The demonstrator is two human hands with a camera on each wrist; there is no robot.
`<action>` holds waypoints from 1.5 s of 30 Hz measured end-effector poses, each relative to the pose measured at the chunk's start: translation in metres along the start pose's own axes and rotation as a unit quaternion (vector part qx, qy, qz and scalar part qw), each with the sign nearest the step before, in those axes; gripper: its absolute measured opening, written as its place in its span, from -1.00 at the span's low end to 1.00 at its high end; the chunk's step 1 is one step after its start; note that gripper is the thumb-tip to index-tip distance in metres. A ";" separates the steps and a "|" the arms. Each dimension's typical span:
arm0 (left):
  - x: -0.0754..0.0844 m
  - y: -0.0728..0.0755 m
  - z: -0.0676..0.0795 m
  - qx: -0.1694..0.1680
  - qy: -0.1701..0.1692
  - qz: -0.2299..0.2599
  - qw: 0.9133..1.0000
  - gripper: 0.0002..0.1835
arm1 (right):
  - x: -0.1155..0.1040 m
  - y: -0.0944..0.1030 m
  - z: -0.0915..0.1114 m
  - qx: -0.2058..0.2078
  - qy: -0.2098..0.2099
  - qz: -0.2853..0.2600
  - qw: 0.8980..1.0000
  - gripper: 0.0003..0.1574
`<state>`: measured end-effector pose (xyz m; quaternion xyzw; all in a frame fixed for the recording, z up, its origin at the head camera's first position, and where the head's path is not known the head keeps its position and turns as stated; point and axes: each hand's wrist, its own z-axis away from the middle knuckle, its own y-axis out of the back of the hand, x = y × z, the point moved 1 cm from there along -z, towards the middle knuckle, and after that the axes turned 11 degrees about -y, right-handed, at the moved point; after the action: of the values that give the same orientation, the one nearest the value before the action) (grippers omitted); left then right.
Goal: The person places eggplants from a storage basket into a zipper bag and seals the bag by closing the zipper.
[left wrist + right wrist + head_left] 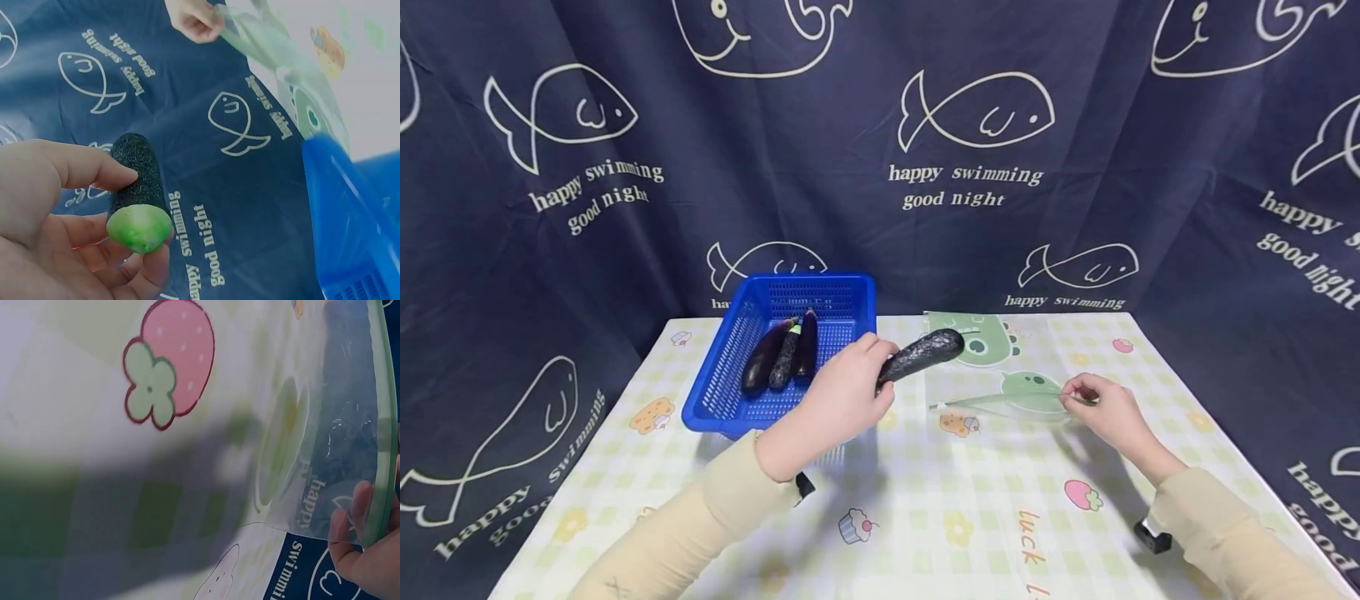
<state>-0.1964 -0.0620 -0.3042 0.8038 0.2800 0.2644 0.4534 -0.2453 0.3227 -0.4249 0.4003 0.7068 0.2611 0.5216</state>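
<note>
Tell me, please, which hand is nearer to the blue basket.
Left. The left hand, holding a dark vegetable, is at the right side of the blue basket; the right hand, pinching the clear bag, is farther to the right.

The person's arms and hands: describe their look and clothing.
The left sleeve and right sleeve are long and pale beige; the left bears a faint dark mark. A small black block shows under each sleeve's end. The left hand and right hand wear no gloves.

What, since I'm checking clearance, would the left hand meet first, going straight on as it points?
The left hand, vegetable leading, would probably meet the curtain; depth is unclear, so perhaps the bag first.
</note>
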 end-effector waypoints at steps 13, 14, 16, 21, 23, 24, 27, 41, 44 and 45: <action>0.010 -0.026 0.000 -0.011 -0.027 -0.007 1.000 -0.61 | -0.008 -0.006 0.001 0.033 -0.002 -0.031 0.999 -0.88; 0.010 -0.028 0.000 -0.010 -0.030 -0.006 0.999 -0.62 | -0.008 -0.007 0.001 0.035 -0.001 -0.034 0.999 -0.87; 0.011 -0.033 -0.001 -0.010 -0.035 -0.008 0.999 -0.62 | -0.008 -0.008 0.002 0.038 0.002 -0.039 0.999 -0.86; 0.016 -0.044 -0.004 -0.020 -0.043 -0.022 0.999 -0.64 | -0.007 -0.009 0.003 0.042 0.008 -0.043 0.998 -0.86; 0.019 -0.048 -0.005 -0.025 -0.045 -0.023 0.998 -0.66 | -0.008 -0.009 0.003 0.042 0.009 -0.042 0.998 -0.86; 0.020 -0.051 -0.006 -0.028 -0.046 -0.024 0.998 -0.67 | -0.008 -0.009 0.003 0.042 0.009 -0.042 0.998 -0.85; 0.022 -0.059 -0.008 -0.032 -0.046 -0.027 0.998 -0.69 | -0.009 -0.008 0.004 0.041 0.008 -0.041 0.998 -0.85; 0.026 -0.093 -0.025 -0.054 -0.065 -0.054 0.995 -0.77 | -0.013 -0.010 0.004 0.044 0.014 -0.052 0.998 -0.85; 0.026 -0.098 -0.027 -0.069 -0.067 -0.053 0.994 -0.76 | -0.014 -0.011 0.004 0.047 0.016 -0.056 0.997 -0.85; 0.027 -0.099 -0.027 -0.075 -0.067 -0.052 0.994 -0.75 | -0.014 -0.012 0.004 0.047 0.016 -0.057 0.997 -0.84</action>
<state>-0.2166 0.0149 -0.3739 0.7680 0.2698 0.2065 0.5428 -0.2433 0.3046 -0.4282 0.3789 0.7486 0.2035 0.5045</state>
